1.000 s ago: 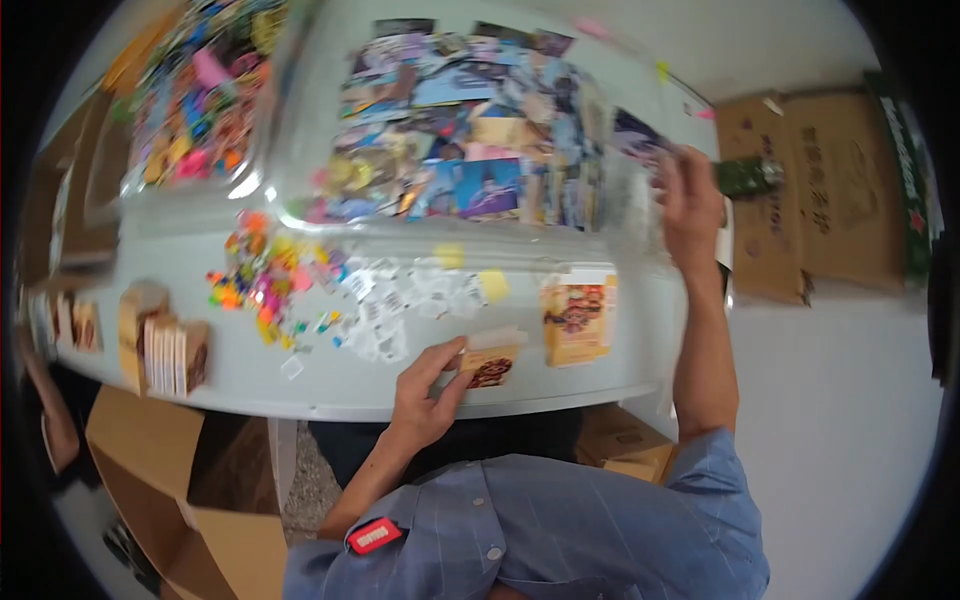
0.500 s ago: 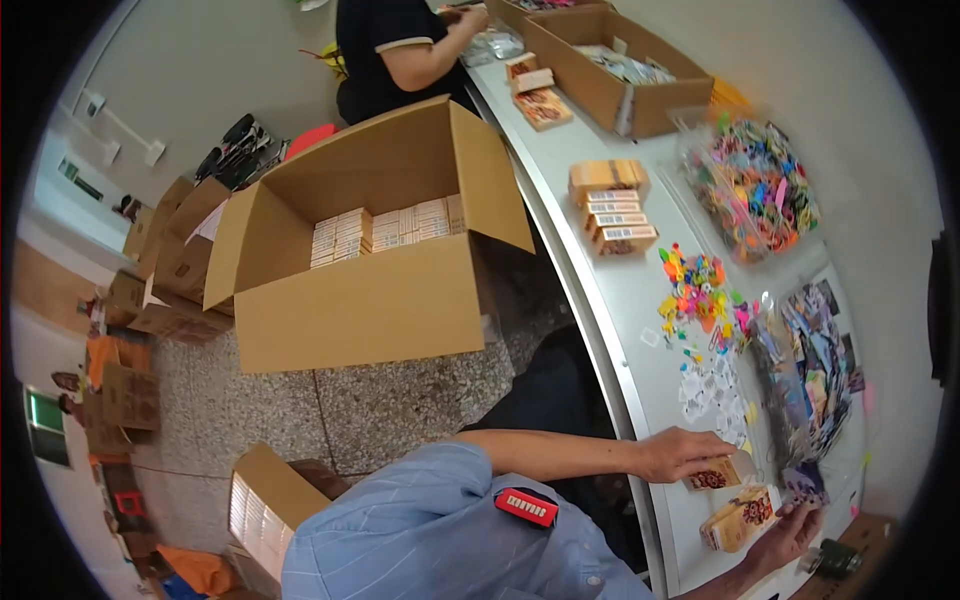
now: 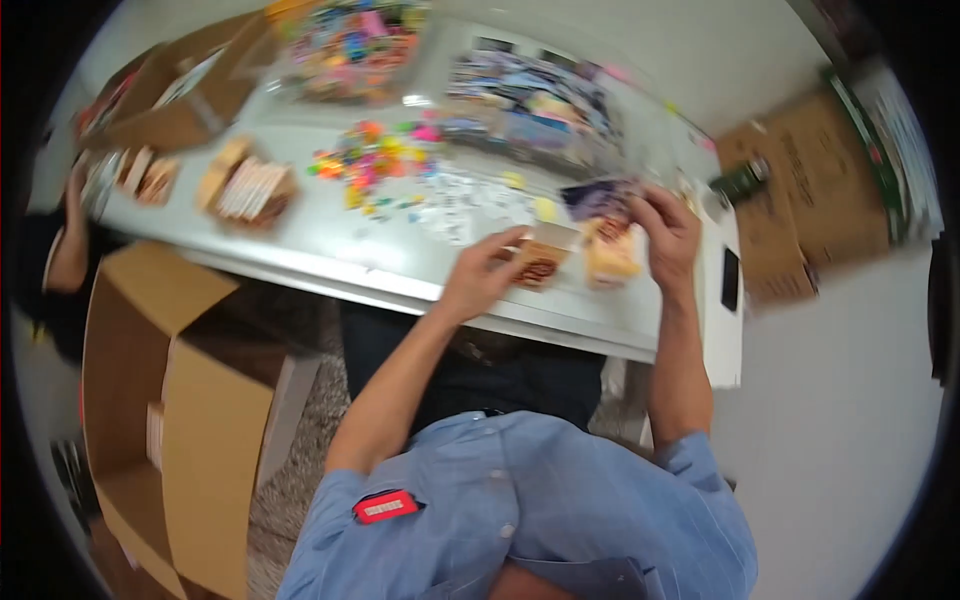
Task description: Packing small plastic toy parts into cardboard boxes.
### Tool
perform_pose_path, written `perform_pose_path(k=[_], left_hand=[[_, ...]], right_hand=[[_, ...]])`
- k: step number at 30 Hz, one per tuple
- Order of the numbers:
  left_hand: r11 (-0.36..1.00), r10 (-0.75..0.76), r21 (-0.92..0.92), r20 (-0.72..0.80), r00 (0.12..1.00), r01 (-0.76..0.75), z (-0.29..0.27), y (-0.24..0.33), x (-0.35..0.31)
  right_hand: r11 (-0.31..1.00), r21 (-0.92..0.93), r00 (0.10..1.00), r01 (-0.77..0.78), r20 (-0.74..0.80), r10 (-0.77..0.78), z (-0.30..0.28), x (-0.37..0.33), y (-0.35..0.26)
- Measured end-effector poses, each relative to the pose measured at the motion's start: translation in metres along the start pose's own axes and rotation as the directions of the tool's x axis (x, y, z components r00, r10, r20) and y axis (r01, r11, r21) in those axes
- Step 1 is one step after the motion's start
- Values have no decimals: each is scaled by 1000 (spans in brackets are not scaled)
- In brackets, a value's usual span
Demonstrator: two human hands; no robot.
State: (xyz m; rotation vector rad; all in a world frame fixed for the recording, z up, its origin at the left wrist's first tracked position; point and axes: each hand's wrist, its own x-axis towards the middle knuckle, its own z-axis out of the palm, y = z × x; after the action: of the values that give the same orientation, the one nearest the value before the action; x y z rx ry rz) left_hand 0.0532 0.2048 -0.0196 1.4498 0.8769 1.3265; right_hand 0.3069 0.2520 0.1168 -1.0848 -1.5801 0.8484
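Note:
My left hand (image 3: 482, 277) is closed on a small printed cardboard box (image 3: 541, 266), tan and brown, whose pale flap stands open at the top. To its right, my right hand (image 3: 668, 232) pinches the end of a dark purple printed packet (image 3: 597, 200), blurred by motion. Just under that packet a yellow and cream printed box (image 3: 612, 255) rests on the table. Small white paper pieces (image 3: 455, 207) lie scattered behind the left hand, and a heap of bright plastic trinkets (image 3: 378, 160) sits farther left.
A clear bag of dark printed packets (image 3: 545, 105) and a clear bin of colourful trinkets (image 3: 350, 50) line the white table's (image 3: 330, 235) back. Bundled boxes (image 3: 250, 190) stand left. A big open carton (image 3: 215, 440) sits before the table; a co-worker's arm (image 3: 68, 235) shows far left.
The view has swung to the right, so the large carton now appears at the left. My left hand still grips the small box, and the packet remains in my right fingers.

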Motion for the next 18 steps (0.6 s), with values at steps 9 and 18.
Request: perform_pose_path(k=[9,18], left_hand=[[930,-313,-160,125,941,331,24,7,2],[926,-333,-146,111,936,347,24,8,3]], right_hand=[[1000,-4,980,-9,201,10,-32,-18,-1],[914,-341,913,220,402,-70,-12,-7,19]])
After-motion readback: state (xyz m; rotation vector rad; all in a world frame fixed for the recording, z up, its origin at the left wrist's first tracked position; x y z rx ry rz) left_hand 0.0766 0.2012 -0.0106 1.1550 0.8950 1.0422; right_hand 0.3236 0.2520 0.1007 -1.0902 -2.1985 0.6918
